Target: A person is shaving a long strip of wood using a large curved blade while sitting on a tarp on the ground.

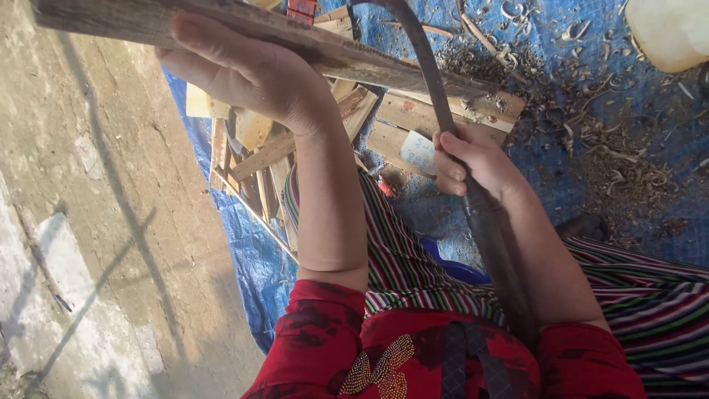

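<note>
My left hand (pixel 244 70) grips a long weathered wooden plank (pixel 354 63) that runs from the top left down to the right. Its lower end rests on a flat wooden block (pixel 413 122). My right hand (pixel 473 162) is closed around the dark handle of a long curved blade (pixel 432 74). The blade arcs up and over the plank, its edge against the wood. The handle's end runs back along my right forearm toward my red sleeve.
A pile of cut wooden slats (pixel 251 159) lies under my left arm on a blue tarp (pixel 244 251). Wood shavings (pixel 613 155) litter the tarp at the right. A pale plastic container (pixel 668 29) stands at the top right. Bare concrete (pixel 96 222) fills the left.
</note>
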